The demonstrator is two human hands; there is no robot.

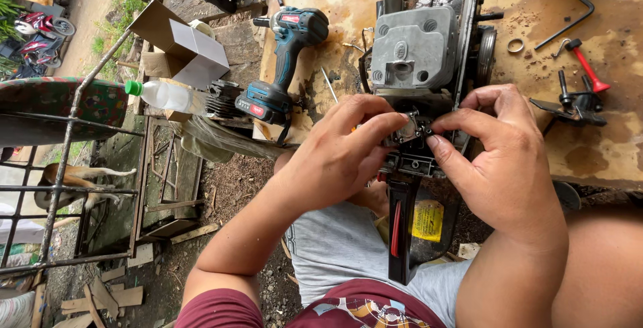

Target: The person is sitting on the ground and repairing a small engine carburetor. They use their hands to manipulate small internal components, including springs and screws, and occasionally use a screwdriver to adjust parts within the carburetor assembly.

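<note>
A dismantled small engine (415, 53) with a grey metal cylinder cover lies on the stained wooden bench (603, 160), its black handle hanging over the front edge toward my lap. My left hand (338, 157) and my right hand (499, 160) meet at its near end. Thumbs and forefingers of both hands pinch a small metal part (410, 128) seated on the engine body. The part is mostly hidden by my fingertips.
A blue cordless drill (284, 60) lies left of the engine. A red-handled tool (588, 67), a bent hex key (569, 23), a metal ring (515, 45) and a black clamp piece (573, 104) lie at the right. A plastic bottle (164, 95), cardboard box (181, 47) and metal frame (67, 167) stand left.
</note>
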